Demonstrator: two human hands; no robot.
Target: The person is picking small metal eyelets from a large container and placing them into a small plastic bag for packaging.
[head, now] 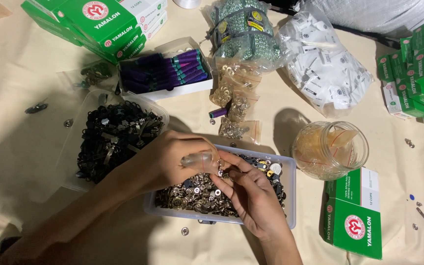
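Over the clear plastic tray (290,196) of metal snap buttons (197,194), left hand (172,159) and right hand (253,196) both pinch one small snap (220,171) at fingertips, grip closed tight. Looks like sorting; it needs steady, fine finger work.

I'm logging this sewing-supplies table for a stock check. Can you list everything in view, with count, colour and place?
metal snaps tray: one, clear plastic, centre, under both hands
zipper pulls tub: one, clear with black pulls, left
purple thread box: one, white box, upper centre
snap bags: several, clear with brass snaps, centre
green-patterned bundles: bagged, top centre
white tags bag: one, clear, upper right
glass jar: one, clear, right
green boxes: stacks top left and right edge, one lower right
left hand: over tray, fingertip cover on one finger
right hand: over tray, pinching a small snap
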